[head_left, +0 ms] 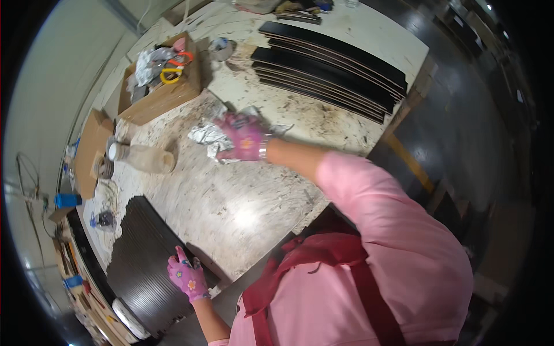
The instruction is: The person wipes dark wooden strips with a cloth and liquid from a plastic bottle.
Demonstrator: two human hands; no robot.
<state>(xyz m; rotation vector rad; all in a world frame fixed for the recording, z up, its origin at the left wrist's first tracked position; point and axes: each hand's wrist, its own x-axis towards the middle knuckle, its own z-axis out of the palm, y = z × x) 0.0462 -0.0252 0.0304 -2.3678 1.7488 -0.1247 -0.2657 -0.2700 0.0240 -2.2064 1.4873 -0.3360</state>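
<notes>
Our right hand point(245, 138), pink-gloved with the arm stretched out, is grabbing the crumpled silvery foil rag point(206, 136) mid-table. Our left hand point(187, 278) is curled, gripping the dark ribbed panel point(144, 254) at the table's near edge.

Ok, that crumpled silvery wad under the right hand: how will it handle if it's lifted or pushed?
The wad looks like thin crumpled sheet, so it is probably very light and will crush rather than hold its shape. The right hand rests on its edge; a push would likely slide or scrunch it across the table. Its irregular folds make rolling unlikely.
</notes>
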